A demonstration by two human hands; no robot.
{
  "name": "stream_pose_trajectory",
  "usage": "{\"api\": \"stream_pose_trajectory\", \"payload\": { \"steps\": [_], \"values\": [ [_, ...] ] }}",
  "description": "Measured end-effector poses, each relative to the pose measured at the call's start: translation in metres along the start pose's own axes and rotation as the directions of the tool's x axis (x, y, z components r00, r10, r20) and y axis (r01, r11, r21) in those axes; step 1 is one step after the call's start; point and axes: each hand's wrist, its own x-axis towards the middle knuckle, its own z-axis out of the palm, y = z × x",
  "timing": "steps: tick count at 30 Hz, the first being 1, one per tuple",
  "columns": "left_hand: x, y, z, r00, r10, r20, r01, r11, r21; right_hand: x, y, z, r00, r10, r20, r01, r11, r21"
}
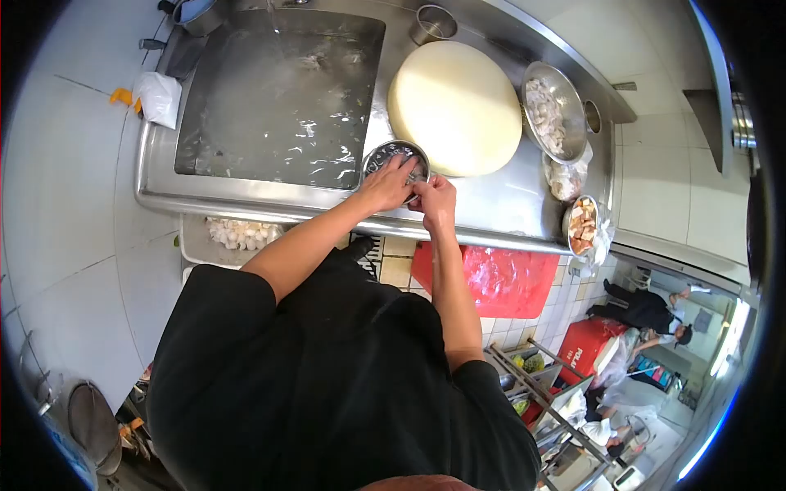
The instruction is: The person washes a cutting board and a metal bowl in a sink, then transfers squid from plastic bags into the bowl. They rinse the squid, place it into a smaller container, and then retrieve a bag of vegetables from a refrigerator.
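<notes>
A small round metal bowl (pixel 375 162) sits between the water-filled sink (pixel 270 106) and a thick round white cutting board (pixel 454 106). Over the bowl, my left hand (pixel 390 184) reaches in with its fingers slightly apart; whatever it touches inside is too small to make out. My right hand (pixel 435 199) is at the bowl's right rim, its fingers pinched together near my left fingertips. What those fingers hold is hidden.
Right of the board stand a colander of pale pieces (pixel 547 114), a plastic bag (pixel 565 177) and a bowl of orange-brown chunks (pixel 582 227). A white packet (pixel 157 100) lies at the sink's left corner. Below are a tray of white pieces (pixel 241 233) and a red lid (pixel 503 281). Two people work far right.
</notes>
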Motion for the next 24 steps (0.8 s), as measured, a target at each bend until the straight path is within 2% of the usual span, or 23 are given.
{"api": "stream_pose_trajectory", "payload": {
  "steps": [3, 4, 6, 7, 9, 11, 12, 15, 18, 21, 24],
  "values": [
    [0.003, -0.008, -0.007, 0.998, -0.055, 0.022, 0.059, 0.973, -0.225, 0.000, -0.018, 0.018, 0.997, -0.077, -0.006, 0.074, 0.976, -0.204],
    [0.003, -0.011, -0.010, 0.999, -0.035, 0.011, 0.037, 0.946, -0.322, 0.001, -0.021, 0.024, 0.995, -0.102, 0.001, 0.099, 0.963, -0.251],
    [0.008, -0.028, -0.005, 0.998, 0.022, -0.051, -0.041, 0.919, -0.393, 0.005, -0.022, 0.036, 0.988, -0.151, 0.017, 0.147, 0.918, -0.369],
    [0.011, -0.039, 0.001, 0.995, 0.047, -0.083, -0.078, 0.902, -0.425, 0.006, -0.023, 0.041, 0.988, -0.154, 0.026, 0.149, 0.879, -0.453],
    [0.018, -0.057, 0.017, 0.966, 0.073, -0.249, -0.187, 0.861, -0.474, -0.002, -0.043, 0.059, 0.986, -0.158, 0.049, 0.155, 0.780, -0.606],
    [0.015, -0.065, 0.021, 0.910, 0.070, -0.409, -0.280, 0.831, -0.480, -0.002, -0.048, 0.074, 0.966, -0.240, 0.098, 0.232, 0.627, -0.743],
    [0.009, -0.060, 0.015, 0.902, 0.018, -0.432, -0.275, 0.796, -0.540, -0.002, -0.051, 0.081, 0.953, -0.275, 0.130, 0.265, 0.538, -0.800],
    [0.015, -0.073, 0.018, 0.880, -0.024, -0.475, -0.317, 0.715, -0.623, -0.009, -0.065, 0.103, 0.939, -0.293, 0.179, 0.300, 0.448, -0.842],
    [0.018, -0.073, 0.015, 0.875, -0.084, -0.477, -0.320, 0.641, -0.698, -0.010, -0.074, 0.120, 0.934, -0.295, 0.203, 0.305, 0.357, -0.883],
    [0.019, -0.065, 0.005, 0.929, -0.209, -0.306, -0.235, 0.306, -0.922, -0.013, -0.082, 0.137, 0.917, -0.325, 0.233, 0.322, 0.255, -0.912],
    [0.013, -0.063, -0.004, 0.925, -0.244, -0.292, -0.246, 0.204, -0.948, -0.017, -0.088, 0.150, 0.904, -0.332, 0.270, 0.341, 0.176, -0.924]
  ]
}}
